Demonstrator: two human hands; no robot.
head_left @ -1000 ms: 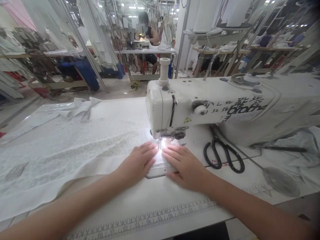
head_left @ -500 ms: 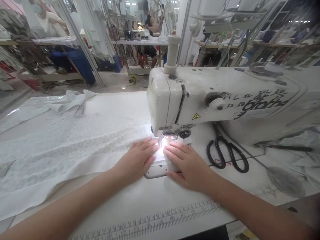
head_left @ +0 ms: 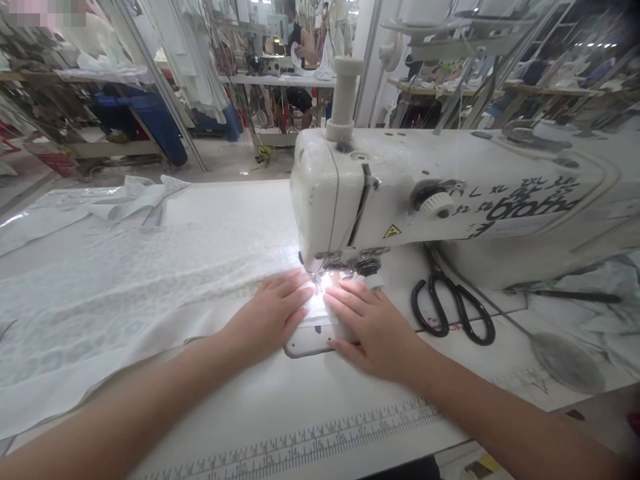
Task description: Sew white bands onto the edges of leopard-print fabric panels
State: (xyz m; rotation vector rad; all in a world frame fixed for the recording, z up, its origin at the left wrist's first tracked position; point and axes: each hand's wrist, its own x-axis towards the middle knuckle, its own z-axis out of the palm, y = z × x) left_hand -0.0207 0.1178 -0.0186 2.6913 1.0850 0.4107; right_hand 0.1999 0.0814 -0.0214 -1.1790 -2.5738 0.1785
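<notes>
My left hand (head_left: 270, 313) lies flat with fingers stretched out on white patterned fabric (head_left: 125, 293), just left of the lit needle area. My right hand (head_left: 373, 323) lies flat too, fingers extended, on the right side of the needle, over the metal plate (head_left: 307, 343). Both sets of fingertips almost meet under the head of the white sewing machine (head_left: 400, 200). The fabric spreads away to the left across the table (head_left: 280, 400). The needle itself is lost in the glare.
Black scissors (head_left: 453, 307) lie on the machine bed right of my right hand. A printed ruler strip (head_left: 300, 443) runs along the table's front edge. More white cloth lies at the far left and far right. Another person sits at a distant sewing table.
The white fabric has shifted slightly away from me under the needle, and my hands have crept forward with it. The camera view has tilted a little.
</notes>
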